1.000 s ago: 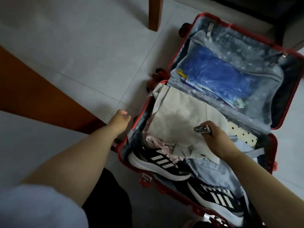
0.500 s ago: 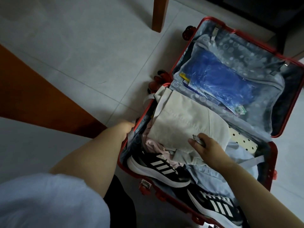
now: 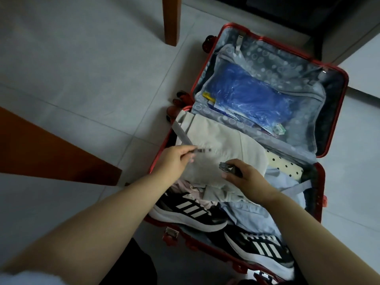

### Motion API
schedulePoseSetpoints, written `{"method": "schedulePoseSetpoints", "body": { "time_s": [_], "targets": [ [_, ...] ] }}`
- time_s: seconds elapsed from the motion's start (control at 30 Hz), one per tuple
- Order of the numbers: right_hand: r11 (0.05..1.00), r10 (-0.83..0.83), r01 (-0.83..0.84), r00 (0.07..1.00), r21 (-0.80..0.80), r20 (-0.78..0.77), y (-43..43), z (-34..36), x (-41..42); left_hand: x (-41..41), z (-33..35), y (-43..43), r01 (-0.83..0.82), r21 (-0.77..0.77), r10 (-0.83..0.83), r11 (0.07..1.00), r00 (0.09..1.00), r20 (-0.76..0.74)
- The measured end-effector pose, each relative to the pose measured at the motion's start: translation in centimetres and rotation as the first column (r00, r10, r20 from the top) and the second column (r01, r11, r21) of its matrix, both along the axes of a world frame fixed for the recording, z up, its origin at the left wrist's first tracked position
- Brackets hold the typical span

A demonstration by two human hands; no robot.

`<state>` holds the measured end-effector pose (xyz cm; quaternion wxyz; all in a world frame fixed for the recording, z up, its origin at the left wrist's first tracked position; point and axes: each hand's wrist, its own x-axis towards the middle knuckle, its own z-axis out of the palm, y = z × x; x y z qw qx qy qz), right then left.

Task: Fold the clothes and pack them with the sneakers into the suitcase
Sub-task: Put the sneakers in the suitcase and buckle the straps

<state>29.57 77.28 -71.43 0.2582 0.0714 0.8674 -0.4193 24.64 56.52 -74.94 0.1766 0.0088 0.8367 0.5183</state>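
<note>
The suitcase (image 3: 347, 83) is laid open on the floor (image 3: 82, 79). In its near half, the sneakers (image 3: 191, 214) are set along the near edge, with the folded clothes (image 3: 216, 138) stacked behind them. A plastic bag (image 3: 250, 99) is kept in the far half.

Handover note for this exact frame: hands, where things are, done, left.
Left hand: pinches the grey strap, drawn across the clothes; its end is blurred.
Right hand: grips a dark buckle. The two ends are apart, not clipped.
Folded clothes and both sneakers lie in the suitcase, which is open on the floor.
Done: packing, as far as the view shows.
Left: probably clip the strap ends together over the clothes, then close the lid.
</note>
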Motion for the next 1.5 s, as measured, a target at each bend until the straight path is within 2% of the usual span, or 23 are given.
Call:
{"method": "schedulePoseSetpoints", "body": {
  "time_s": [0.1,0.2,0.33,0.53,0.7,0.83,1.03,1.13,1.27,1.37,1.5],
  "targets": [
    [0.998,-0.047,0.047,0.999,-0.03,-0.01,-0.3,-0.4,0.1,0.3,-0.3,0.6,0.115,-0.103,-0.113,0.988,0.993,0.023],
    [0.996,-0.093,0.092,0.995,-0.016,-0.036,-1.1,-0.8,0.1,0.6,-0.4,1.4,0.184,-0.056,-0.18,0.981,0.981,0.068],
    [0.993,-0.12,0.12,0.993,-0.017,-0.012,-1.4,-1.1,0.4,0.5,-0.5,1.2,0.04,0.047,-0.045,0.998,0.994,0.103],
    [0.999,-0.016,0.014,0.997,-0.029,-0.07,-1.7,-1.7,1.0,0.7,0.0,1.3,-0.114,0.205,0.059,0.972,0.965,0.257],
    [0.999,-0.042,0.038,0.992,-0.039,-0.119,-1.5,-1.8,1.2,0.9,0.0,1.9,-0.132,0.227,0.054,0.965,0.946,0.321],
    [0.998,-0.053,0.049,0.991,-0.036,-0.125,-1.6,-1.9,1.1,0.8,0.1,1.8,-0.118,0.231,0.044,0.966,0.952,0.303],
    [0.998,-0.057,0.055,0.988,-0.016,-0.141,-1.6,-1.8,1.3,0.8,0.3,1.8,-0.029,0.163,-0.02,0.986,0.957,0.291],
    [0.999,-0.034,0.033,0.994,-0.01,-0.102,-1.5,-1.8,1.3,0.3,0.2,1.5,0.155,-0.024,-0.146,0.988,0.964,0.221],
    [1.0,-0.026,0.025,0.997,-0.019,-0.073,-1.0,-1.6,1.3,-0.4,0.4,1.3,0.318,-0.207,-0.291,0.925,0.944,0.153],
    [0.999,-0.027,0.029,0.996,0.028,-0.087,-0.9,-1.6,1.0,-0.5,0.7,1.4,0.351,-0.201,-0.328,0.914,0.934,0.139],
    [0.996,-0.009,0.018,0.994,0.087,-0.105,-1.2,-1.9,1.0,-0.4,0.7,1.4,0.298,-0.143,-0.28,0.944,0.95,0.136]
  ]
}}
